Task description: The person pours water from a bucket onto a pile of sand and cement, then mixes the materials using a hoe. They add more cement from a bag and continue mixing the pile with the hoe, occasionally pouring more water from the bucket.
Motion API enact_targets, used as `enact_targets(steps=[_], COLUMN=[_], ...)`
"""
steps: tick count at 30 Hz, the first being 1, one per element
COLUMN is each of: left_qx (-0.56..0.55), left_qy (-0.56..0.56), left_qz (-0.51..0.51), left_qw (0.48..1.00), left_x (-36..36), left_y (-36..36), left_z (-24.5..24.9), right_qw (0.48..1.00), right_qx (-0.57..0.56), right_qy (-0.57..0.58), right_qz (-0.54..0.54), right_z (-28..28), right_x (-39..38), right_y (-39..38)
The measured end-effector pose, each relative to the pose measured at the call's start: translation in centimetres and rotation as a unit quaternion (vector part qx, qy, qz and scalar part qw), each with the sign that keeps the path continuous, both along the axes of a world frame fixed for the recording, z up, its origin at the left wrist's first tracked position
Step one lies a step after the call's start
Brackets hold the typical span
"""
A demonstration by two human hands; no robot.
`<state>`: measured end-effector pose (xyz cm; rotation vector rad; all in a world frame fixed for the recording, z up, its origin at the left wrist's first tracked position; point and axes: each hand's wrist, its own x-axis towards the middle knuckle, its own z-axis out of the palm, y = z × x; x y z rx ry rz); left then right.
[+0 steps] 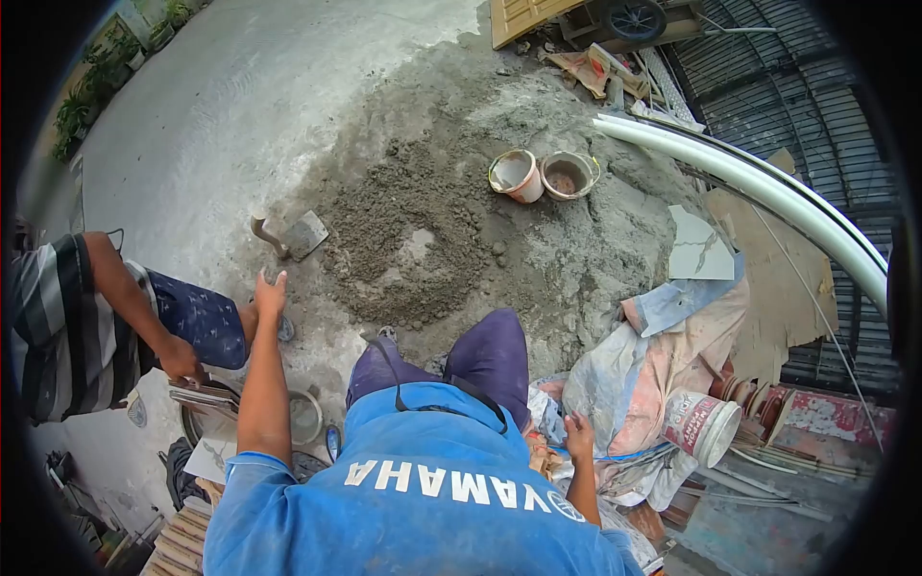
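A: What is the left hand [271, 298] doing with its grip?

B: It is holding nothing that I am seeing. Thumb and fingers are standing apart, pointing away from the body.

A: And which way is the bladed tool [305, 237] lying from it?

B: Straight ahead of the fingertips and a touch to the right. In the view a narrow gap is showing between them; how high the hand is hanging over the ground, I am not able to tell.

A: How is its long axis running?

B: The wooden handle [267, 236] is slanting, its free end sitting farther off to the left, its other end coming down toward the near side of the blade. So the handle is crossing in front of the fingers on a diagonal, and the blade is resting at the edge of the mortar heap [413, 182].

A: Is the right hand [579, 439] any nearer?

B: No, it is hanging well apart, low beside the crumpled sheeting [615, 379], its fingers loosely spread and apparently empty. The left is clearly being the nearer one.

A: Anything farther out?

B: Two buckets [517, 177] [569, 177] are standing side by side beyond the heap, and on the left a co-worker's hand [182, 362] is hanging by some flat pieces [205, 397].
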<state>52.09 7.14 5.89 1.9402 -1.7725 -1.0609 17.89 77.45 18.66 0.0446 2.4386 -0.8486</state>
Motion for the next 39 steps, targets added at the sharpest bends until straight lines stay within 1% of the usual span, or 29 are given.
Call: enact_targets(steps=[1, 3, 5, 6, 8, 10, 12, 13, 14, 15, 17, 18, 19, 20, 21, 22, 23, 24, 26, 27, 28, 29, 30, 31, 33, 35, 36, 37, 39], left_qx=[0.003, -0.004, -0.015, -0.025, -0.016, 0.001, 0.026, 0.048, 0.009, 0.088, 0.13, 0.183, 0.157, 0.231, 0.278, 0.328, 0.38, 0.385, 0.328, 0.333, 0.341, 0.35, 0.331, 0.34, 0.389, 0.426, 0.41, 0.39, 0.395], left_qy=[0.003, -0.014, -0.01, -0.009, -0.012, -0.046, -0.098, -0.125, -0.155, -0.205, -0.211, -0.141, -0.22, -0.274, -0.246, -0.247, -0.247, -0.263, -0.272, -0.282, -0.247, -0.212, -0.187, -0.19, -0.184, -0.178, -0.141, -0.103, -0.056], left_qz=[0.003, 0.062, 0.093, 0.116, 0.145, 0.164, 0.17, 0.175, 0.163, 0.193, 0.237, 0.308, 0.273, 0.226, 0.209, 0.196, 0.184, 0.187, 0.073, 0.075, 0.135, 0.193, 0.212, 0.215, 0.208, 0.2, 0.201, 0.201, 0.213], left_qw=[1.0, 0.998, 0.996, 0.993, 0.989, 0.985, 0.98, 0.976, 0.974, 0.955, 0.939, 0.923, 0.923, 0.906, 0.905, 0.89, 0.872, 0.865, 0.902, 0.897, 0.897, 0.892, 0.9, 0.896, 0.878, 0.864, 0.879, 0.893, 0.892], left_x=[-0.7, -1.6, -2.6, -3.3, -5.4, -7.7, -10.7, -12.3, -12.6, -15.1, -20.2, -23.8, -27.2, -30.3, -34.3, -38.3, -41.1, -42.5, -44.2, -44.6, -45.4, -46.0, -46.7, -46.8, -46.7, -48.2, -48.6, -48.8, -48.9], left_y=[-0.4, -1.4, -1.8, -1.7, -0.9, 0.7, 3.2, 5.3, 7.8, 9.9, 14.1, 16.2, 19.5, 21.8, 22.4, 22.1, 22.0, 22.4, 23.9, 23.6, 22.8, 22.3, 22.4, 23.1, 24.7, 24.1, 24.6, 25.1, 25.1], left_z=[0.4, 3.2, 3.5, 3.4, 2.1, -0.2, -3.8, -5.8, -10.3, -10.9, -12.2, -11.6, -12.0, -11.9, -10.2, -8.6, -7.7, -8.3, -8.7, -9.5, -9.5, -9.4, -9.8, -10.4, -11.5, -12.1, -12.5, -12.9, -14.2], right_qw=[1.0, 0.998, 0.985, 0.987, 0.973, 0.975, 0.977, 0.979, 0.986, 0.992, 0.989, 0.982, 0.97, 0.971, 0.975, 0.973, 0.958, 0.959, 0.964, 0.968, 0.978, 0.975, 0.969, 0.952, 0.945, 0.942, 0.977, 0.992, 0.987], right_qx=[0.027, 0.055, 0.073, 0.071, 0.19, 0.198, 0.186, 0.139, 0.125, 0.106, 0.112, 0.128, 0.16, 0.148, 0.128, 0.17, 0.178, 0.188, 0.195, 0.187, 0.186, 0.203, 0.226, 0.246, 0.26, 0.257, 0.129, -0.004, -0.083], right_qy=[0.005, 0.039, -0.012, -0.009, -0.021, -0.037, -0.082, -0.144, -0.105, -0.065, -0.097, -0.131, -0.167, -0.128, -0.056, -0.115, -0.211, -0.201, -0.178, -0.164, -0.087, -0.087, -0.003, 0.082, 0.08, 0.088, 0.048, 0.006, -0.074], right_qz=[-0.004, -0.014, -0.156, -0.146, -0.126, -0.096, -0.07, -0.044, -0.04, -0.031, 0.015, 0.034, 0.074, 0.139, 0.173, 0.1, 0.081, 0.066, 0.043, 0.038, 0.043, 0.041, 0.101, 0.163, 0.184, 0.199, 0.166, 0.129, 0.114], right_z=[1.9, 2.4, 3.1, 2.6, 1.4, -0.5, -2.6, -6.9, -9.2, -11.3, -20.8, -25.1, -28.0, -33.7, -33.1, -42.3, -44.5, -47.9, -52.7, -54.2, -57.2, -57.3, -61.2, -62.0, -61.4, -57.3, -55.4, -54.1, -54.6], right_x=[-3.4, -9.5, -15.1, -17.8, -23.9, -31.1, -39.0, -45.4, -49.3, -52.4, -60.9, -64.5, -66.8, -69.2, -68.3, -71.7, -72.5, -72.8, -72.3, -71.9, -71.7, -71.5, -72.8, -73.2, -73.5, -72.1, -71.1, -70.2, -69.2], right_y=[-1.1, -1.1, -2.8, -4.0, -6.8, -11.3, -18.7, -20.4, -24.9, -31.9, -42.7, -47.3, -51.6, -53.9, -58.8, -58.2, -60.0, -61.1, -62.4, -63.2, -63.0, -63.9, -61.8, -61.7, -60.5, -64.4, -66.3, -68.3, -74.8])
